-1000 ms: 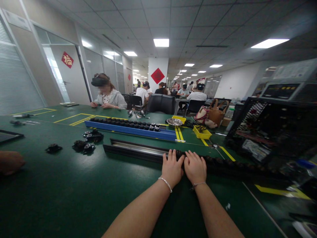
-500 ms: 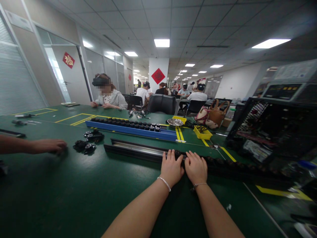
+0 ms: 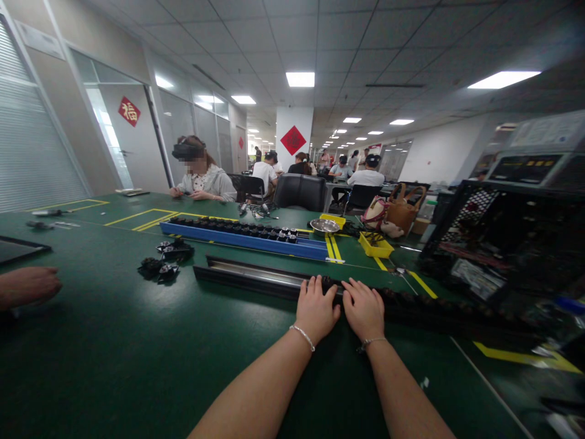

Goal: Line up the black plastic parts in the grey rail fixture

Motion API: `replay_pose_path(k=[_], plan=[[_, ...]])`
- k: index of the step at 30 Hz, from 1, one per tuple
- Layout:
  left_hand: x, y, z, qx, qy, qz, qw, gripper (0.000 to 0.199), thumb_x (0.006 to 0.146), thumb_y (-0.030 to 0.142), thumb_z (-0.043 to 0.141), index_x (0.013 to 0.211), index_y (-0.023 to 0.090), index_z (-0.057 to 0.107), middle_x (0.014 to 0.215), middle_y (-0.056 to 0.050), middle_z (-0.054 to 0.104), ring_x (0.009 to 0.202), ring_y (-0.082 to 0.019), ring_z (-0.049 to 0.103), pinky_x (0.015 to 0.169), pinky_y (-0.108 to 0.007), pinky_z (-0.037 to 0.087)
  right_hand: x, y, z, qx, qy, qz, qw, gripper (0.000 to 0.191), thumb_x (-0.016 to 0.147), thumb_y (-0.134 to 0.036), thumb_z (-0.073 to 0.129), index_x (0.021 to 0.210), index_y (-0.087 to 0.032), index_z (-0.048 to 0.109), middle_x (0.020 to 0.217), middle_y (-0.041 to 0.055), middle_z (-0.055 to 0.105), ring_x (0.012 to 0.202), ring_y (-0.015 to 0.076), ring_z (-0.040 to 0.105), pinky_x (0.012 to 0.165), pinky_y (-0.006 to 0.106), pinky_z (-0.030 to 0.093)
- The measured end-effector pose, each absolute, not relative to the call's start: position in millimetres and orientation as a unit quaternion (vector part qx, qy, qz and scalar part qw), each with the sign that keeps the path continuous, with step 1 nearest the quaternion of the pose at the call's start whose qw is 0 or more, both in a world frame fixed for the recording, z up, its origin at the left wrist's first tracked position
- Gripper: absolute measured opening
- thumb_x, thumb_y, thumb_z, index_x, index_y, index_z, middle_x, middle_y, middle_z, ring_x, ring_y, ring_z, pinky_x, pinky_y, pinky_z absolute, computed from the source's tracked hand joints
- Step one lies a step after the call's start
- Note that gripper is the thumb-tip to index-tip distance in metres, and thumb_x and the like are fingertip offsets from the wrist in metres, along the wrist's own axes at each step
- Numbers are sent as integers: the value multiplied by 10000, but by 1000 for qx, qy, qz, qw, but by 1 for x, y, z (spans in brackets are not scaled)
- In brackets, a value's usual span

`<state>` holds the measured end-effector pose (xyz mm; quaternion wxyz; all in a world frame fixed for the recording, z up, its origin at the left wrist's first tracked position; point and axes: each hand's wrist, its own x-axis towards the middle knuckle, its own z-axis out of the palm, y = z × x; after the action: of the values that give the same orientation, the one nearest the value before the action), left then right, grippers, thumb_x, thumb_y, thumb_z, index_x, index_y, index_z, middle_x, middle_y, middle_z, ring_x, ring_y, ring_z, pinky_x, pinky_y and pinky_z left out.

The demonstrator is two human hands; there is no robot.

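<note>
A long black channel (image 3: 256,280) with a shiny metal inside lies across the green table in front of me. My left hand (image 3: 317,310) rests on it with fingers stretched out and spread over the near wall. Just beside it, my right hand (image 3: 365,309) lies on the channel too, its fingers extended and slightly bent. A small black part (image 3: 327,283) shows in the channel between the hands. To the right, a row of dark parts (image 3: 423,300) fills the channel. What is under my palms and thumbs is hidden.
Behind the channel stands a blue tray (image 3: 247,242) with black parts. Loose black parts (image 3: 161,268) lie to the left, near another person's hand (image 3: 31,286). A metal bowl (image 3: 325,225), a yellow bin (image 3: 375,245) and an open computer case (image 3: 479,244) are farther right.
The other person's hand at the left has drawn back toward the left edge, away from the loose black parts. My hands stay on the channel, almost unmoved.
</note>
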<state>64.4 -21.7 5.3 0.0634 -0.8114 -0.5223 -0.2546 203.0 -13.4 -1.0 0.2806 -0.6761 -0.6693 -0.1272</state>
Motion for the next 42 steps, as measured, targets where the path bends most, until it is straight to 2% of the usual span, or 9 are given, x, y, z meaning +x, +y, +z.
replay_pose_path(k=[8, 17, 42], plan=[[61, -22, 7, -809, -528, -249, 61, 486, 836, 442, 478, 1300, 299, 459, 1392, -101, 423, 1284, -268, 351, 1073, -469, 230, 206, -14, 0, -665, -683, -130, 273, 370, 877, -311, 352, 1095, -283, 649, 1245, 24, 589, 1175, 197, 478, 1022, 407, 243], [58, -20, 6, -808, -526, -257, 61, 476, 839, 447, 466, 1294, 306, 466, 1384, -102, 431, 1285, -273, 355, 1079, -487, 210, 203, -17, 3, -666, -686, -121, 266, 324, 856, -424, 433, 1044, -309, 671, 1272, 29, 567, 1203, 223, 454, 1015, 427, 250], [53, -16, 5, -788, -546, -274, 78, 459, 854, 493, 420, 1250, 295, 541, 1330, -98, 503, 1241, -286, 409, 1059, -492, 244, 202, -18, 4, -667, -684, -116, 272, 319, 853, -425, 432, 960, -290, 701, 1275, 37, 565, 1204, 235, 459, 1019, 450, 263]])
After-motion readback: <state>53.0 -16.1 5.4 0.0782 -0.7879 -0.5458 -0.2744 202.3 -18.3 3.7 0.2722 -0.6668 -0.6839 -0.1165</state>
